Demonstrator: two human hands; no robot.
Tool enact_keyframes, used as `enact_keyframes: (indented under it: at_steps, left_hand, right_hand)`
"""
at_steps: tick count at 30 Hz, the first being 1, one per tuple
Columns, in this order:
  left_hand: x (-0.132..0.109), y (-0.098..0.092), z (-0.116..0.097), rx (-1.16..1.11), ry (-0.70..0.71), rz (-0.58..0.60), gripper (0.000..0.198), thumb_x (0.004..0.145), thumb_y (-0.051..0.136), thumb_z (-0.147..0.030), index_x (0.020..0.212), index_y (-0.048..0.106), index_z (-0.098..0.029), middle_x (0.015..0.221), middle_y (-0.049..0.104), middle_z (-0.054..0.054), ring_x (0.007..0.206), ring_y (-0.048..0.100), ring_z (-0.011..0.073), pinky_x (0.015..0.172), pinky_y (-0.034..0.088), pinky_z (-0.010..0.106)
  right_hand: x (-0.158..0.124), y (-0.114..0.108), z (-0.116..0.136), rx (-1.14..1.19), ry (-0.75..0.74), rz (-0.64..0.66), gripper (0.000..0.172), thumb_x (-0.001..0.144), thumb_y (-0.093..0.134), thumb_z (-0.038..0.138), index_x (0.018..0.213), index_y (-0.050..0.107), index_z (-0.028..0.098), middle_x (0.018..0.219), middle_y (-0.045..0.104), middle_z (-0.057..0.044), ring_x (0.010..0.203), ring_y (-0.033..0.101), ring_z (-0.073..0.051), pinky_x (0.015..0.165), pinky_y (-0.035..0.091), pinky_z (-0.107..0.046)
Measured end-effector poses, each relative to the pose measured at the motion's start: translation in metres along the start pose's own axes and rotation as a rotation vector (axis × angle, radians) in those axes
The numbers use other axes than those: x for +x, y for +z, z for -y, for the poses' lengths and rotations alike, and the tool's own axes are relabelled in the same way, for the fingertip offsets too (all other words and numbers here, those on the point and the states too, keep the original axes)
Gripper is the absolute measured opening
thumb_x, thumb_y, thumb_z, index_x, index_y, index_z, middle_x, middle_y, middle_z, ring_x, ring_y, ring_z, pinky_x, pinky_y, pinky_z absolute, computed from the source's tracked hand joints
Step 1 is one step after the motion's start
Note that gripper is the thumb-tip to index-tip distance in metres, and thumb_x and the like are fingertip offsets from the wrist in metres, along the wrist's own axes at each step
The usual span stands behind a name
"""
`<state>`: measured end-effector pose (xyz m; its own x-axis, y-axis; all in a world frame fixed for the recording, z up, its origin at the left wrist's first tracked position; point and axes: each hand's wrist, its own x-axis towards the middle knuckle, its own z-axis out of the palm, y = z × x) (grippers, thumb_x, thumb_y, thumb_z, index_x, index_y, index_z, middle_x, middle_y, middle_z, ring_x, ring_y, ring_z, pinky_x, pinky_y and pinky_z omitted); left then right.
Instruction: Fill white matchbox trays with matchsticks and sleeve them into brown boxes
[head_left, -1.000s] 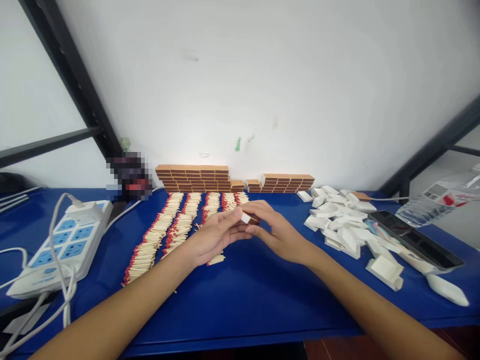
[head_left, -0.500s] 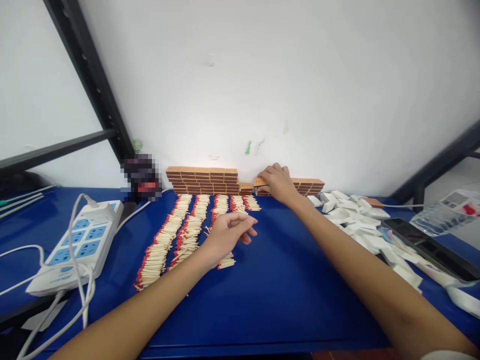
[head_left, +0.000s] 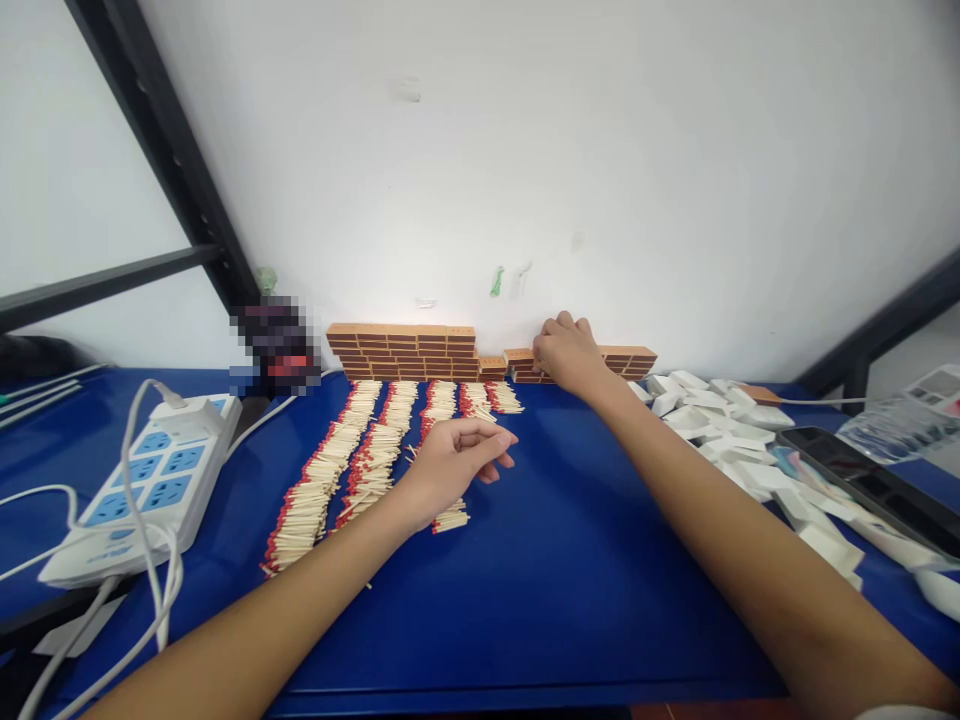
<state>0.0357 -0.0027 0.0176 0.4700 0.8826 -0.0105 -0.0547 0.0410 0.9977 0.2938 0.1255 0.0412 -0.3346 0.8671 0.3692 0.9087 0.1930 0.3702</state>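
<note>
Stacked matchboxes [head_left: 409, 352] with brown sides stand against the wall at the back, higher on the left than on the right. My right hand [head_left: 568, 355] is at the right part of the row, fingers bent down over the boxes; its fingertips and whatever they hold are hidden. Several rows of loose red-tipped matches [head_left: 319, 480] lie on the blue table [head_left: 555, 590]. Over the matches hovers my left hand [head_left: 463, 462], with its fingers curled and the thumb close to the index finger; anything between them is too small to make out.
White matchbox trays [head_left: 731, 430] are heaped at the right, beside a dark phone-like device [head_left: 874, 490] and a clear plastic bottle [head_left: 900, 425]. A white power strip [head_left: 154, 480] with cables lies at the left. Black metal bars [head_left: 180, 180] frame the shelf.
My right hand has moved slightly right along the boxes, uncovering the box its fingers were on. My left hand stays nearly still. The view has shifted a little.
</note>
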Motion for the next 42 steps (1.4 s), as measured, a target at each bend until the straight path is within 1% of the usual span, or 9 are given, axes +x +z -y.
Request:
enact_keyframes:
  at_steps: [4, 6, 11, 16, 23, 29, 35, 38, 42]
  left_hand:
    - [-0.001, 0.001, -0.002, 0.014, 0.001, 0.003, 0.031, 0.084, 0.080, -0.045, 0.095, 0.080, -0.016, 0.081, 0.076, 0.005, 0.064, 0.063, 0.0108, 0.067, 0.052, 0.026]
    - [-0.001, 0.001, -0.002, 0.014, 0.002, 0.005, 0.031, 0.084, 0.080, -0.045, 0.094, 0.080, -0.015, 0.081, 0.075, 0.005, 0.064, 0.063, 0.0108, 0.067, 0.052, 0.026]
    - [-0.001, 0.000, -0.003, -0.006, 0.002, -0.001, 0.032, 0.083, 0.082, -0.045, 0.094, 0.079, -0.015, 0.080, 0.075, 0.005, 0.063, 0.062, 0.0108, 0.066, 0.051, 0.026]
    - [-0.002, 0.000, -0.005, 0.001, 0.005, 0.004, 0.032, 0.083, 0.082, -0.045, 0.094, 0.079, -0.015, 0.080, 0.075, 0.005, 0.063, 0.062, 0.0105, 0.066, 0.051, 0.025]
    - [-0.002, 0.000, -0.005, 0.000, 0.000, -0.006, 0.032, 0.083, 0.082, -0.045, 0.094, 0.080, -0.015, 0.081, 0.075, 0.005, 0.064, 0.062, 0.0106, 0.066, 0.052, 0.025]
    - [-0.002, 0.000, -0.005, 0.007, 0.001, 0.000, 0.034, 0.082, 0.083, -0.047, 0.093, 0.080, -0.016, 0.081, 0.076, 0.005, 0.065, 0.062, 0.0108, 0.067, 0.052, 0.026]
    - [-0.001, -0.001, -0.005, 0.001, 0.009, 0.001, 0.033, 0.081, 0.083, -0.046, 0.093, 0.080, -0.016, 0.081, 0.076, 0.005, 0.065, 0.063, 0.0107, 0.067, 0.052, 0.025]
    - [-0.001, 0.000, -0.005, 0.006, 0.002, 0.001, 0.032, 0.082, 0.082, -0.045, 0.093, 0.080, -0.016, 0.081, 0.076, 0.005, 0.064, 0.063, 0.0106, 0.067, 0.052, 0.025]
    - [-0.001, -0.001, -0.005, 0.012, -0.002, 0.000, 0.031, 0.082, 0.082, -0.045, 0.093, 0.080, -0.016, 0.082, 0.076, 0.005, 0.065, 0.062, 0.0106, 0.067, 0.052, 0.025]
  right_hand:
    - [0.001, -0.007, 0.011, 0.058, -0.082, -0.073, 0.035, 0.093, 0.068, 0.021, 0.127, 0.071, 0.013, 0.119, 0.066, -0.020, 0.116, 0.048, -0.037, 0.089, 0.032, -0.043]
    - [0.002, -0.007, 0.017, 0.127, -0.155, -0.064, 0.034, 0.097, 0.064, 0.022, 0.130, 0.072, 0.018, 0.120, 0.065, -0.018, 0.113, 0.048, -0.035, 0.087, 0.032, -0.042]
    - [0.004, 0.004, 0.016, 0.162, -0.170, 0.008, 0.029, 0.098, 0.062, 0.018, 0.123, 0.078, 0.019, 0.115, 0.065, -0.018, 0.111, 0.047, -0.033, 0.085, 0.032, -0.040]
    - [0.004, 0.012, 0.008, 0.155, -0.195, -0.019, 0.028, 0.095, 0.069, 0.017, 0.121, 0.079, 0.021, 0.117, 0.064, -0.016, 0.111, 0.047, -0.032, 0.084, 0.032, -0.038]
    - [0.003, 0.015, 0.008, 0.119, -0.199, 0.002, 0.020, 0.094, 0.071, 0.018, 0.110, 0.083, 0.022, 0.117, 0.063, -0.016, 0.111, 0.046, -0.033, 0.083, 0.031, -0.038]
    - [0.004, 0.010, 0.014, 0.121, -0.224, -0.011, 0.026, 0.095, 0.068, 0.017, 0.117, 0.082, 0.023, 0.125, 0.061, -0.016, 0.114, 0.045, -0.032, 0.085, 0.031, -0.038]
    - [-0.001, 0.006, 0.020, 0.119, -0.218, 0.095, 0.022, 0.098, 0.067, 0.023, 0.112, 0.085, 0.025, 0.130, 0.061, -0.017, 0.120, 0.045, -0.034, 0.090, 0.032, -0.040]
    - [-0.001, 0.004, 0.024, 0.083, -0.218, 0.113, 0.023, 0.098, 0.067, 0.024, 0.112, 0.084, 0.023, 0.133, 0.060, -0.018, 0.124, 0.045, -0.036, 0.092, 0.033, -0.041]
    - [0.000, -0.011, 0.021, 0.105, -0.218, 0.113, 0.025, 0.099, 0.063, 0.023, 0.112, 0.083, 0.022, 0.134, 0.063, -0.018, 0.125, 0.048, -0.036, 0.094, 0.036, -0.041]
